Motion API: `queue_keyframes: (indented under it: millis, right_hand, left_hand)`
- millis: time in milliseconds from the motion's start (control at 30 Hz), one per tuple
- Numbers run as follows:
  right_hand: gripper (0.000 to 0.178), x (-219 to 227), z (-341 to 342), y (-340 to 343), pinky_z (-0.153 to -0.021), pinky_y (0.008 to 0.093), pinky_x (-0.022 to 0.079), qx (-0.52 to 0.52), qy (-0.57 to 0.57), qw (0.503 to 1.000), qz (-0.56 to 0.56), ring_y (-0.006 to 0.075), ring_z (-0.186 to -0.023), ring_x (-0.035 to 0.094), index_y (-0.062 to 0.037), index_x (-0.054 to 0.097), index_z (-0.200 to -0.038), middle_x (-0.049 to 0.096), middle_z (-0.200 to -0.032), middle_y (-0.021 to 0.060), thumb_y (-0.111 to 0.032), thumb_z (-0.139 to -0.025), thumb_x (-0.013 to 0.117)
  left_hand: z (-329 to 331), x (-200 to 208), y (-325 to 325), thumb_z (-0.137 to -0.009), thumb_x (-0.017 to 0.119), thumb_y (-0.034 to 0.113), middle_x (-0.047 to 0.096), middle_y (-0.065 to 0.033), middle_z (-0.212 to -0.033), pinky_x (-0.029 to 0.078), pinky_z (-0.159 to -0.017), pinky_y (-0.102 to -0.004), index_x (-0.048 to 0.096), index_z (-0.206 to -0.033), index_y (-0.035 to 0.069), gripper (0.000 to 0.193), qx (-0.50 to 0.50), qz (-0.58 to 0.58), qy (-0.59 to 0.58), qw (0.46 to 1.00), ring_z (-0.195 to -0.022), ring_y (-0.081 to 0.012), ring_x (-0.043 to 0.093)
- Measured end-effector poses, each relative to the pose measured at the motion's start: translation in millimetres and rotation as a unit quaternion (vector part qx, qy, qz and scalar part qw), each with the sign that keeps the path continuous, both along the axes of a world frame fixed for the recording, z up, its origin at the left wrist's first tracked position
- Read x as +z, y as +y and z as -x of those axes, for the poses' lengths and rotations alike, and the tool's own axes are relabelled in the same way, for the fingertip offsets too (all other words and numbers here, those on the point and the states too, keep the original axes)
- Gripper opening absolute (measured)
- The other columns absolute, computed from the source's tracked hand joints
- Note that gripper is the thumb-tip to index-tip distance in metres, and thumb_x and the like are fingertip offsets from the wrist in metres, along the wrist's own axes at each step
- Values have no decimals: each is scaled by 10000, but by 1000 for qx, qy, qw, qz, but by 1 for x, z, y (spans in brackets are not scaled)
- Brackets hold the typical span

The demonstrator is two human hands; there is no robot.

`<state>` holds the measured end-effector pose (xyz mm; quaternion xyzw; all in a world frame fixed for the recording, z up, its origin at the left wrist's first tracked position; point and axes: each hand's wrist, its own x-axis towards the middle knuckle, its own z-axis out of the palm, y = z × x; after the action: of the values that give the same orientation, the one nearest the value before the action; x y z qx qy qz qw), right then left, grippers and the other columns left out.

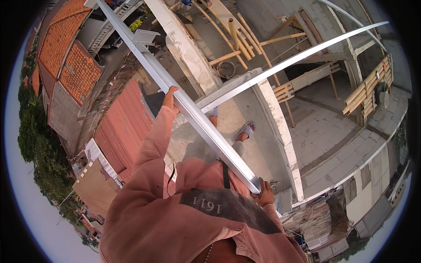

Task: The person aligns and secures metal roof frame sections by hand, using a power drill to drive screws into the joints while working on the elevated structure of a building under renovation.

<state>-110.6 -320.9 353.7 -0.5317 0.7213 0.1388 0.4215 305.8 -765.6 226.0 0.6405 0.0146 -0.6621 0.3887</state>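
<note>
A long silvery metal channel (210, 133) runs slantwise in front of me, from the upper left down to my waist. My left hand (170, 100) is closed around its left edge about midway along, with the fingers partly hidden behind the metal. At the near end, my right hand (264, 193) grips the channel's tip. A short metal bracket piece (144, 37) sticks out from the channel's far part. Another pale metal bar (289, 65) stretches to the upper right, its lower end beside the channel; whether they touch I cannot tell.
My sandalled foot (248, 127) stands on a concrete surface next to a narrow wall top (278, 131). Beyond it lies a lower floor (324, 136). Bamboo poles (232, 33) form scaffolding ahead, with bundled bamboo (362, 94) at right. A red metal roof (125, 127) drops away left.
</note>
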Motion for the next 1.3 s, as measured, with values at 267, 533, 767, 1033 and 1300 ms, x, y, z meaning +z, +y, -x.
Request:
queue_keyframes:
  millis: [267,533,767,1033,1300]
  right_hand:
    - [1048,-29,-41,-17,-945,512,492,-33,-18,998,48,381,-1110,582,-101,402,-1513,576,-1216,151,-492,-656,860]
    - [1003,-64,-51,-42,-915,521,510,-52,-31,997,50,398,-1085,599,-87,448,-1480,586,-1209,171,-484,-644,838]
    - [960,-86,-81,-109,-926,516,498,-63,-64,993,73,408,-1067,611,-46,470,-1457,599,-1200,194,-435,-651,817]
    - [879,-112,-111,-154,-903,514,500,-61,-85,988,110,417,-1008,628,-22,497,-1422,626,-1132,194,-389,-690,816]
    - [909,-102,-115,-153,-871,515,521,-65,-71,990,99,419,-984,647,-45,497,-1420,630,-1132,189,-510,-713,830]
  left_hand:
    - [-13,-18,-43,-795,727,267,623,-134,-1031,554,-881,-510,568,-1190,54,476,-19,-16,-34,999,-938,-319,650]
    - [-14,-47,-81,-782,744,326,624,-119,-1068,533,-894,-520,563,-1223,90,532,-45,-15,-25,999,-971,-305,641]
    - [-32,-55,-145,-798,774,427,637,-143,-1215,556,-904,-511,554,-1341,102,669,-75,23,-56,995,-1062,-306,649]
    - [-45,-89,-166,-772,791,608,628,-185,-1078,555,-886,-548,546,-1309,41,818,-86,113,-107,984,-989,-332,664]
    - [-55,-129,-150,-688,736,350,591,-184,-969,510,-777,-473,523,-1158,-37,644,-36,51,-301,952,-836,-319,619]
